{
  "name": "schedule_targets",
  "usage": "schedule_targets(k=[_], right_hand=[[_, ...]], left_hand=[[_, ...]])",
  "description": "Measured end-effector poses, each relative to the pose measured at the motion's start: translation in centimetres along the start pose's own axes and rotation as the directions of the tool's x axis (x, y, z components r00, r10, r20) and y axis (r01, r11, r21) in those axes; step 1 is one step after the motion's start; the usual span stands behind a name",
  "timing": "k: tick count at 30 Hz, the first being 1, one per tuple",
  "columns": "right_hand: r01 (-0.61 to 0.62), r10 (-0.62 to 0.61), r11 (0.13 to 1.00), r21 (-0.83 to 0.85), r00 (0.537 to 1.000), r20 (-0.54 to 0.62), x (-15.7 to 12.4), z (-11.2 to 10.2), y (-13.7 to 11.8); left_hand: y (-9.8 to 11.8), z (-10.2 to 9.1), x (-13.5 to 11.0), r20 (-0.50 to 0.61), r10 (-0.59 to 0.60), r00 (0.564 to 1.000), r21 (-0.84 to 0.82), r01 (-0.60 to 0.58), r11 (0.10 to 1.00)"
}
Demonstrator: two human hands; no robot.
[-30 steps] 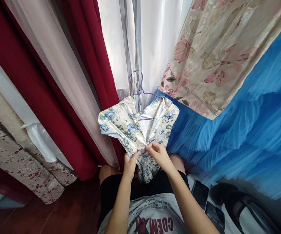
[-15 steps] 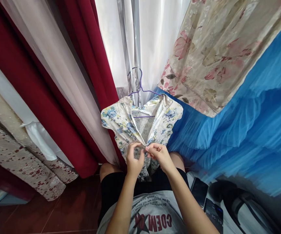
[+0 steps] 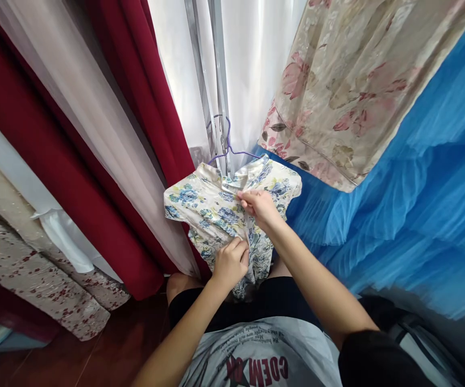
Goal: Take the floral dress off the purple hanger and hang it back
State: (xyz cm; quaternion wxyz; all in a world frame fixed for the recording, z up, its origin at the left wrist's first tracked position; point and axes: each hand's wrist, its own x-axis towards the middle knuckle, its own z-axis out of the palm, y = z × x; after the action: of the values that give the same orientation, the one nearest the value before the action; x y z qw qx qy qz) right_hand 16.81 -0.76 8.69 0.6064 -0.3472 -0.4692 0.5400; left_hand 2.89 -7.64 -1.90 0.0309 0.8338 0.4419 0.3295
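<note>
A cream blouse [image 3: 204,207] with blue and yellow flowers and short sleeves hangs from a purple hanger [image 3: 229,144] in front of me. Its middle opening is drawn together almost up to the collar. Just below the neckline, my right hand [image 3: 256,207] pinches at the top of the closure; the zipper pull appears to be between thumb and forefinger, mostly hidden by them. Lower down, the fingers of my left hand [image 3: 231,262] are closed on the blouse's fabric beside the closure line. The lower end of the blouse drops between my knees.
Dark red curtains [image 3: 136,80] and pale sheer cloth hang on the left. White cloth with grey straps [image 3: 218,59] is behind the hanger. A beige floral cloth [image 3: 349,107] and blue ruffled tulle [image 3: 409,215] hang on the right. A dark bag-like object [image 3: 426,333] lies at lower right.
My right hand has moved up along the opening to near the collar, and the V-shaped gap has closed. My left hand has shifted slightly downward and now grips the fabric.
</note>
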Motion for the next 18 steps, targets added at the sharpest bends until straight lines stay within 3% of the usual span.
schedule_targets(k=[4,8,10,13,16,18], right_hand=[[0.067,-0.067,0.998,-0.012,0.998,-0.01,3.3,1.9,-3.3],[0.121,-0.121,0.991,-0.048,0.993,-0.01,3.5,2.5,-3.9],[0.145,-0.146,0.987,-0.074,0.989,0.0,2.9,2.3,-3.4],[0.204,-0.204,0.975,-0.09,0.979,0.012,1.8,1.8,-2.8],[0.277,-0.274,0.954,-0.116,0.961,0.044,0.6,1.4,-3.0],[0.316,-0.309,0.939,-0.138,0.949,0.068,0.2,1.2,-3.5]], left_hand=[[0.5,-0.2,0.1,0.204,0.028,0.979,0.195,-0.069,0.978],[0.0,0.0,-0.2,0.281,0.033,0.959,0.145,-0.076,0.987],[-0.7,-0.4,0.5,0.215,0.051,0.975,0.035,-0.06,0.998],[-1.7,-2.7,3.2,-0.068,0.055,0.996,-0.15,-0.065,0.986],[-1.9,-6.4,7.3,-0.366,0.044,0.93,-0.185,-0.119,0.976],[-1.6,-8.7,10.0,-0.426,0.08,0.901,-0.127,-0.147,0.981]])
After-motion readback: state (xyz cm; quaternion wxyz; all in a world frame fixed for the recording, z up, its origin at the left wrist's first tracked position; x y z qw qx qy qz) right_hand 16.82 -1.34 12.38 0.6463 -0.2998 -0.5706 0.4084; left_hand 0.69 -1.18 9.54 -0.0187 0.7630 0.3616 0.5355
